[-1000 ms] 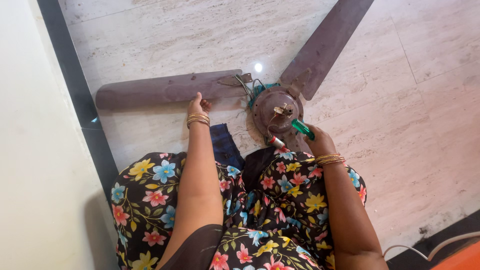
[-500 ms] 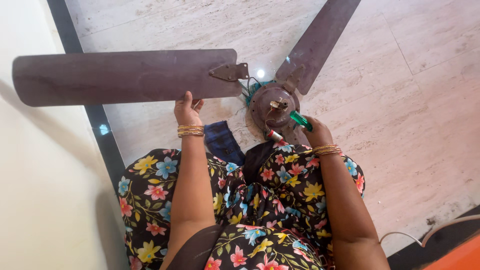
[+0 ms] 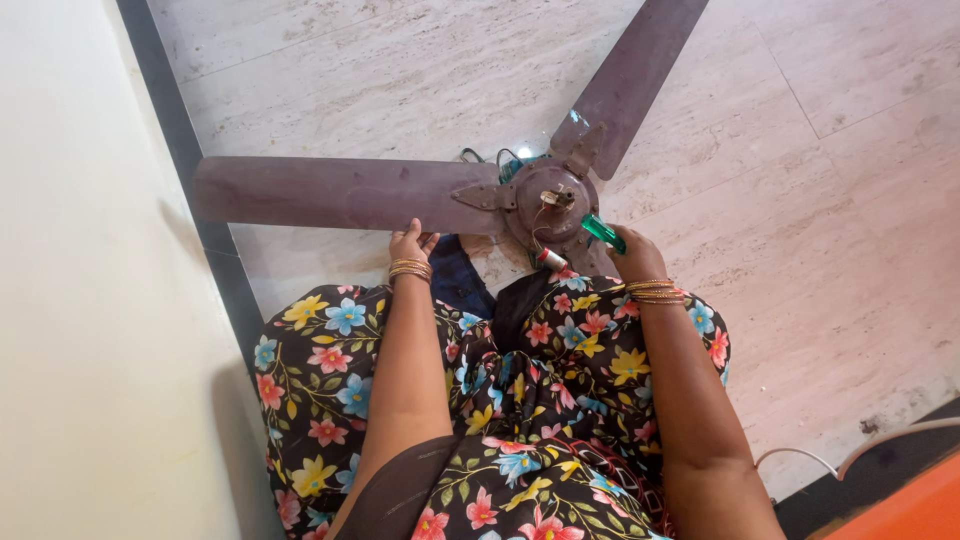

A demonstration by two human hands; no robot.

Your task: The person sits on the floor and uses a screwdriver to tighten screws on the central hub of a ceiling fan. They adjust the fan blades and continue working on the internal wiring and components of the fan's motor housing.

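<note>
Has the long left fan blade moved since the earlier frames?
Yes. The fan blade under the left hand rose and swung out over the dark floor strip, then came back down, ending short of the strip.
</note>
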